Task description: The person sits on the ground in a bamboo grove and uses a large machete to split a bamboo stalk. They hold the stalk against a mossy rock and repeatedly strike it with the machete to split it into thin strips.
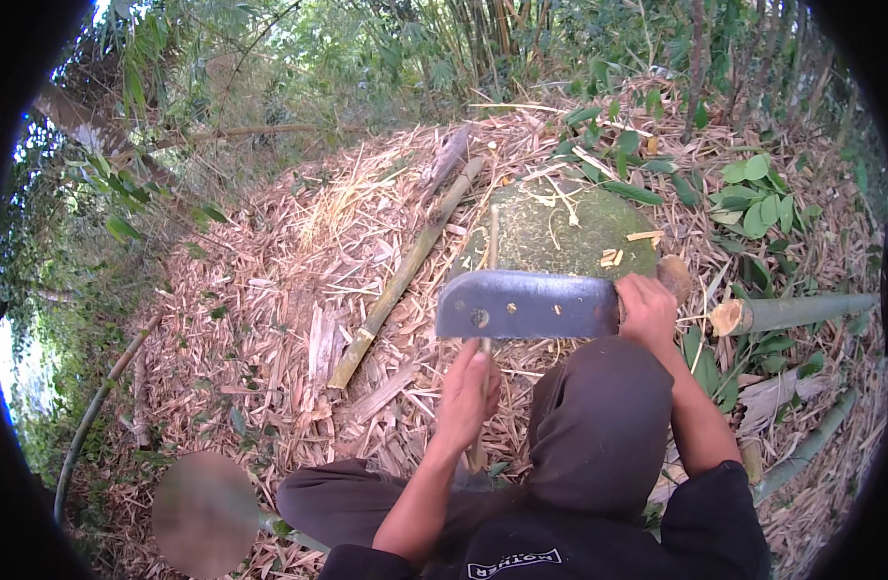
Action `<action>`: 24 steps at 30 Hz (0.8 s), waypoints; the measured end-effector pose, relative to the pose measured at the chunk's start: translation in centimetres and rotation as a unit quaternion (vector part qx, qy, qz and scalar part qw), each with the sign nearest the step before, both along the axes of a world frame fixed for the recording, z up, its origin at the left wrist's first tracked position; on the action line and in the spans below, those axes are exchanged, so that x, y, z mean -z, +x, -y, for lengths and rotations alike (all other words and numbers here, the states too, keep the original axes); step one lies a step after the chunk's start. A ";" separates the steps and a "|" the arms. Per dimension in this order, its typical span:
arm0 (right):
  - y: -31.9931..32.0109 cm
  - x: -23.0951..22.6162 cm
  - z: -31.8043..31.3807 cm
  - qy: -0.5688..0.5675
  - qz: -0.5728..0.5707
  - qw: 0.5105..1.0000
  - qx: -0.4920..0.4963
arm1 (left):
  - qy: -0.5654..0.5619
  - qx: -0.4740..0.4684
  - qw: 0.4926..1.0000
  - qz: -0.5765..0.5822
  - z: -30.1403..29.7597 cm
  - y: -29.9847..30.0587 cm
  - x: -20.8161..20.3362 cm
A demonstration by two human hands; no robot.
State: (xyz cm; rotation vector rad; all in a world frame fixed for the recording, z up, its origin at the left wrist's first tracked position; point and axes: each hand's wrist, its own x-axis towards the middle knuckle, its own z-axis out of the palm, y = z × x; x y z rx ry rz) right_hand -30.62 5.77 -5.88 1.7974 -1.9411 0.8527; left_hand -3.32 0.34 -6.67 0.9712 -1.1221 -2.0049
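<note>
A broad, dark metal cleaver (536, 317) lies crosswise in front of my knees, its squared blade reaching left. My right hand (647, 311) is closed round its handle, and the brown wooden butt (674, 277) shows past my fist. Below the blade's left end, my left hand (466, 398) grips a thin, pale bamboo strip (493, 232). The strip runs upright from my fist, passes behind the blade and comes out above it over a mossy stone (584, 232). Whether blade and strip touch, I cannot tell. Small cut chips (611, 257) lie on the stone.
A bamboo pole (405, 266) slants over the shavings (299, 280) to the left of the stone. At the right, a cut green bamboo pole (801, 311) points toward me, with leafy sprigs (758, 198) beyond. A curved stem (96, 411) stands far left.
</note>
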 end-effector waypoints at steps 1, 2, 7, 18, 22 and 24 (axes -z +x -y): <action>0.0 -0.1 0.0 -0.003 -0.001 1.000 -0.004 | -0.017 0.011 1.000 0.002 0.2 -1.0 -0.3; 0.0 0.0 -0.2 -0.002 0.001 1.000 -0.006 | -0.030 0.024 0.999 0.006 0.2 -2.0 -0.4; 0.5 -0.4 0.1 0.027 0.027 0.999 -0.022 | -0.164 0.087 0.981 0.056 2.0 -4.2 0.5; 0.6 -2.2 1.3 0.077 0.013 0.993 -0.084 | -0.331 0.113 0.935 0.052 4.4 -5.6 1.1; 0.7 -2.4 1.4 0.063 -0.019 0.994 -0.093 | -0.329 0.121 0.933 0.082 3.4 -3.8 0.5; 0.9 -2.3 1.8 0.034 -0.032 0.993 -0.104 | -0.308 0.116 0.938 0.113 2.5 -2.8 -0.8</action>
